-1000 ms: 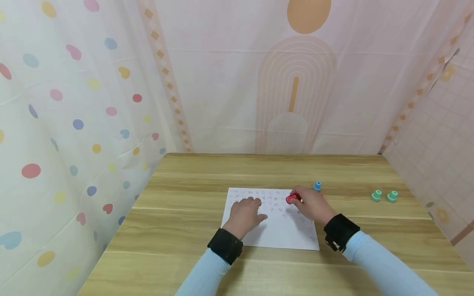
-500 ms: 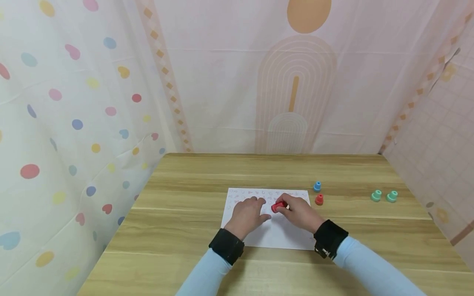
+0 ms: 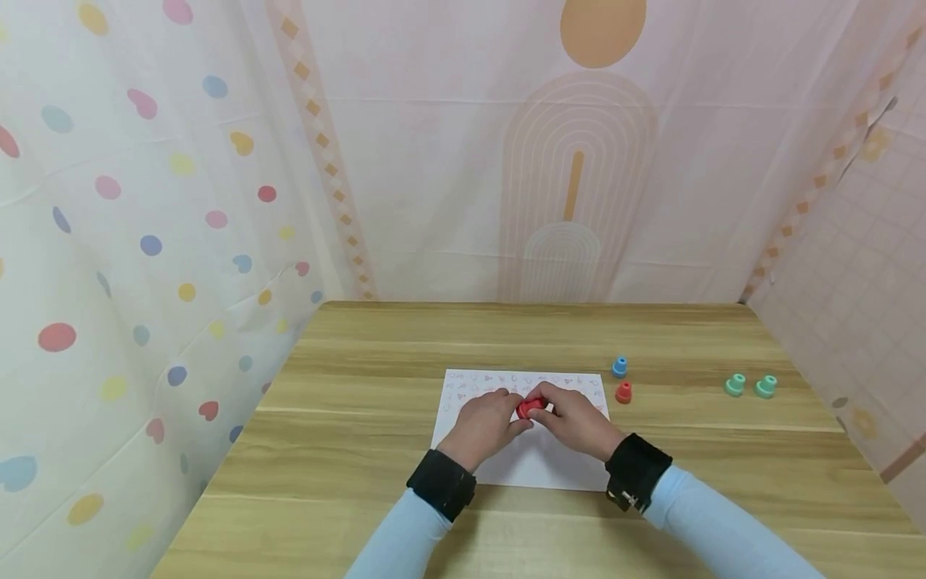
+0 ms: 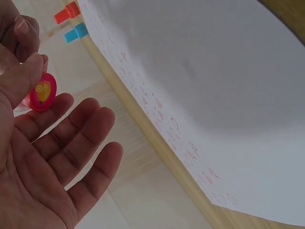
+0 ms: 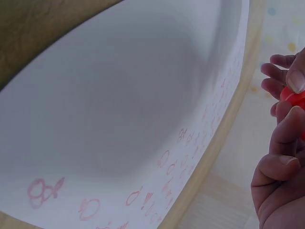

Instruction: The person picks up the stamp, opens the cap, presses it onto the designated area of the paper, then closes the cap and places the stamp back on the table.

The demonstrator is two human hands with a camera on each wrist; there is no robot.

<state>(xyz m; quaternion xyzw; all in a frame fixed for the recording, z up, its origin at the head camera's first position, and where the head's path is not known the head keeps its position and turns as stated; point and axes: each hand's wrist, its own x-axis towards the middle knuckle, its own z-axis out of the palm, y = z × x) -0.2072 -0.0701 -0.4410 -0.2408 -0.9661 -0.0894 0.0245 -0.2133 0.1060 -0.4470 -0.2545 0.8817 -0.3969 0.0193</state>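
A small red toy stamp (image 3: 532, 408) is between both hands above the white paper (image 3: 538, 470). My right hand (image 3: 581, 420) pinches it between thumb and fingers. My left hand (image 3: 480, 429) holds it from the other side with thumb and index finger, its other fingers spread, as the left wrist view shows. There, the round end of the stamp (image 4: 44, 90) bears a yellow picture on pink. Rows of small red prints run along the paper's far part. In the right wrist view the red stamp (image 5: 294, 97) is cut off by the edge.
A blue stamp (image 3: 620, 367) and another red stamp (image 3: 624, 392) stand just right of the paper. Two green stamps (image 3: 750, 384) stand farther right on the wooden table (image 3: 347, 418). Patterned curtains (image 3: 434, 177) hang behind and at both sides.
My right hand has moved left across the paper with the red stamp, uncovering the other red stamp. My left hand, earlier flat over the paper, now grips the stamp too.
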